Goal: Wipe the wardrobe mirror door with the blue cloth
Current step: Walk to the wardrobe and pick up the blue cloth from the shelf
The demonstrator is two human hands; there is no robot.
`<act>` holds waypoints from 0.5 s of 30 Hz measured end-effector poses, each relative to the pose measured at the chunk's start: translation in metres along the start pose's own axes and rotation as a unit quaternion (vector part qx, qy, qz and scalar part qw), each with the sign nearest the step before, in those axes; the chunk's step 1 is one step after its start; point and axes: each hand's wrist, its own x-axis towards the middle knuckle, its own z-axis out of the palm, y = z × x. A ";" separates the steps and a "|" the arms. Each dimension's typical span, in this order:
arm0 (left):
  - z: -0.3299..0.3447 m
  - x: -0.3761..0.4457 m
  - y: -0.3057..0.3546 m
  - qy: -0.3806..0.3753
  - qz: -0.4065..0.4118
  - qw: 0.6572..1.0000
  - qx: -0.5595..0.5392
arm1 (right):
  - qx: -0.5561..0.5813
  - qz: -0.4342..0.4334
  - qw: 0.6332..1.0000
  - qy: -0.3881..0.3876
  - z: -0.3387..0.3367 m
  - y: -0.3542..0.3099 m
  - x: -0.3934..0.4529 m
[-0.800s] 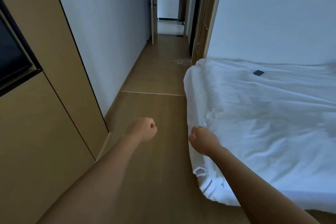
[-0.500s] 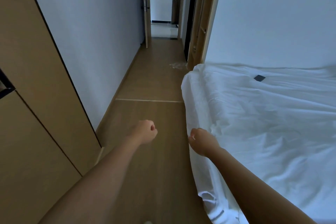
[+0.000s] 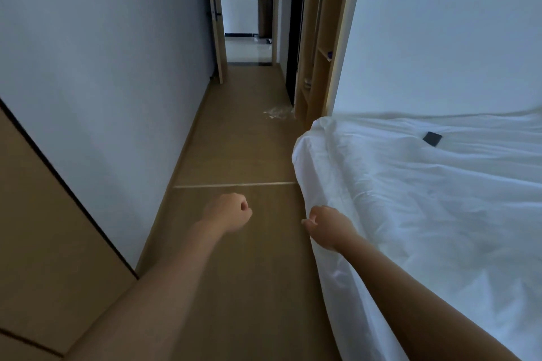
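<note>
Wood-toned cabinet panels (image 3: 44, 243) fill the left edge, with a dark seam running diagonally down their front. Just beside them stands a pale grey wall (image 3: 111, 67), which runs back to an open door (image 3: 215, 17) with a dark handle. Through that doorway a lighter tiled floor shows, and a dark bin-like object (image 3: 264, 14) stands far back.

Brown wood-look floor (image 3: 234, 141) runs down the middle of the view, crossed by a thin pale strip (image 3: 234, 184). Above the floor hangs the left hand (image 3: 230, 212), its fingers curled into a loose fist with nothing in it, the bare forearm stretching back toward the lower left. A crumpled piece of clear plastic (image 3: 277, 112) lies on the floor farther off, near the foot of an open wooden shelf unit (image 3: 318, 67).

To the right, the right hand (image 3: 328, 227) hovers at the edge of the bed, fingers loosely bent and holding nothing; whether it touches the sheet I cannot tell. White rumpled bedding (image 3: 425, 199) covers the bed, and a small dark flat object (image 3: 432, 138) lies on it near the far wall.

Neither the blue cloth nor the mirror door appears anywhere in view.
</note>
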 end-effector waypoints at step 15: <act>-0.025 0.292 0.012 -0.007 -0.005 1.000 -0.004 | 0.010 -0.006 1.000 0.002 -0.049 0.015 0.291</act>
